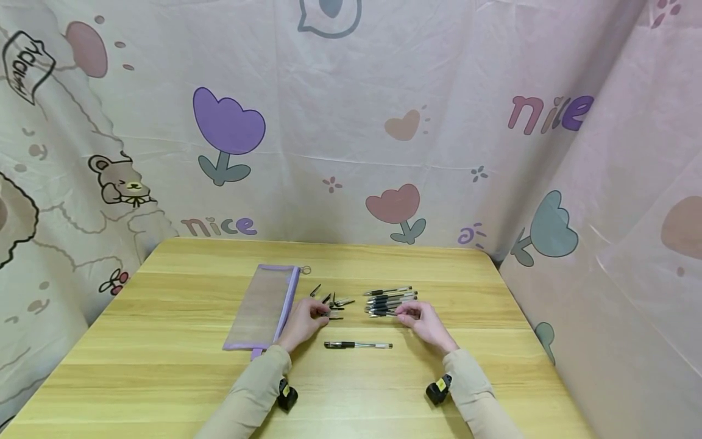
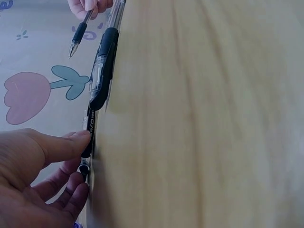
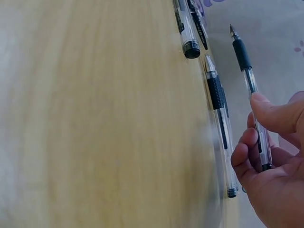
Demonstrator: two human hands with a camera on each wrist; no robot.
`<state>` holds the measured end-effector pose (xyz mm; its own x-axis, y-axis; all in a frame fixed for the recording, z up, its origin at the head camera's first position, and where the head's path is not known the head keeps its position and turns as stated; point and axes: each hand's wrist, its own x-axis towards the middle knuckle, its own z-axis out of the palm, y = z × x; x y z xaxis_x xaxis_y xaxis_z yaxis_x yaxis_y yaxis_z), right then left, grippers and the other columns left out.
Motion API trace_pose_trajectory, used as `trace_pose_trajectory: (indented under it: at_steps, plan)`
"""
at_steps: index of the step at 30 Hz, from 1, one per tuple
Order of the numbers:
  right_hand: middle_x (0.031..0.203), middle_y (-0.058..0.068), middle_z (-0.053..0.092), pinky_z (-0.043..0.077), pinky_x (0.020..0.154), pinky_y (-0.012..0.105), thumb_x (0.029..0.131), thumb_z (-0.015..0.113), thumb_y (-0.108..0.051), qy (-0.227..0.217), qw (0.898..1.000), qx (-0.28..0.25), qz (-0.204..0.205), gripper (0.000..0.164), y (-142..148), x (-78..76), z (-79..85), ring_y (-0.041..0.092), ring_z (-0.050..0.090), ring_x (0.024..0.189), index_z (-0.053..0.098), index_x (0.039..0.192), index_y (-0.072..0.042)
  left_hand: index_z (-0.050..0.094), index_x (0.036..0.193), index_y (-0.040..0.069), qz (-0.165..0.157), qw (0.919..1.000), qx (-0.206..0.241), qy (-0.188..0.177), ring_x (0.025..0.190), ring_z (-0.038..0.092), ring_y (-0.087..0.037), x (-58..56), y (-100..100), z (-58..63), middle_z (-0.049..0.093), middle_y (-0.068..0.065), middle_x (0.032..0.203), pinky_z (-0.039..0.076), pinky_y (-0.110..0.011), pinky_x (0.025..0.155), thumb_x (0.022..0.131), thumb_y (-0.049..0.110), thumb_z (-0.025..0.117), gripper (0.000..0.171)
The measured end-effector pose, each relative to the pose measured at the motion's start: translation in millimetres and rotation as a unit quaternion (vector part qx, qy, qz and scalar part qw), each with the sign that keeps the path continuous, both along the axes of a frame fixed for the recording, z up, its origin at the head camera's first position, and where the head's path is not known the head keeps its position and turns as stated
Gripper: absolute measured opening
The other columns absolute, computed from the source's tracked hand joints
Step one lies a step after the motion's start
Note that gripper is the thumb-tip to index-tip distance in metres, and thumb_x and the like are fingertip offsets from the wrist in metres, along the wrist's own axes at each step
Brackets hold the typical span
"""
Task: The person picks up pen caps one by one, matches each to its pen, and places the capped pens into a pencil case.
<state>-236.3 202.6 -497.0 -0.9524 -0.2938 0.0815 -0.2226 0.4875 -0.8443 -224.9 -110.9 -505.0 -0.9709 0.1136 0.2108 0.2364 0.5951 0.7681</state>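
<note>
Over a loose cluster of small black pen caps [image 1: 342, 302], my left hand [image 1: 304, 321] pinches one pen cap [image 2: 90, 128] between thumb and fingers. My right hand [image 1: 425, 324] holds an uncapped pen [image 3: 242, 53], its black grip and tip pointing away from the palm toward the left hand. Just beyond that hand lies a bunch of uncapped pens [image 1: 386, 300] with black grips, side by side, tips to the left. A capped pen [image 1: 358, 345] lies alone on the table nearer to me, between the two hands.
To the left of the caps, a flat mesh pouch [image 1: 256, 308] with purple edging and a zip lies partly beside my left wrist. The wooden table [image 1: 164, 360] ends at a printed cloth backdrop [image 1: 323, 110] at the back and sides.
</note>
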Motion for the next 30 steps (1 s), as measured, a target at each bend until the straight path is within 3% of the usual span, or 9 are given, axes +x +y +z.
trace_pose_trajectory:
  at_steps: [7,16,30]
  plan:
    - [0.11,0.024,0.069,0.05,0.076,0.019,0.092,0.067,-0.003,-0.008,1.0,-0.02,0.003,0.02,-0.5,1.1,1.7,0.012,0.061,0.088,0.069,0.109,0.007,0.079,0.092,0.004,0.004,0.9999,-0.01,-0.006,0.087,0.063,-0.02,-0.9,0.2,0.7,0.072,-0.009,0.095,0.052,-0.034,0.077,0.08,0.0,0.079,0.013]
    - [0.11,0.022,0.07,0.05,0.079,0.019,0.091,0.067,-0.003,-0.002,1.0,-0.023,-0.015,0.019,0.8,-1.1,-3.7,0.008,0.061,0.087,0.07,0.109,0.004,0.081,0.091,0.006,0.008,0.9997,-0.019,-0.013,0.089,0.064,-0.022,-2.2,0.8,0.7,0.071,-0.008,0.098,0.053,-0.035,0.079,0.082,0.002,0.079,0.01]
    - [0.111,0.033,0.067,0.05,0.078,0.016,0.091,0.063,0.007,-0.023,0.998,-0.048,-0.029,0.02,1.0,-3.7,-1.8,0.009,0.062,0.087,0.066,0.111,0.013,0.079,0.086,0.006,0.008,0.9994,-0.033,0.012,0.081,0.06,-0.016,-1.0,0.2,-0.4,0.071,-0.004,0.085,0.047,-0.03,0.075,0.08,0.003,0.081,0.007]
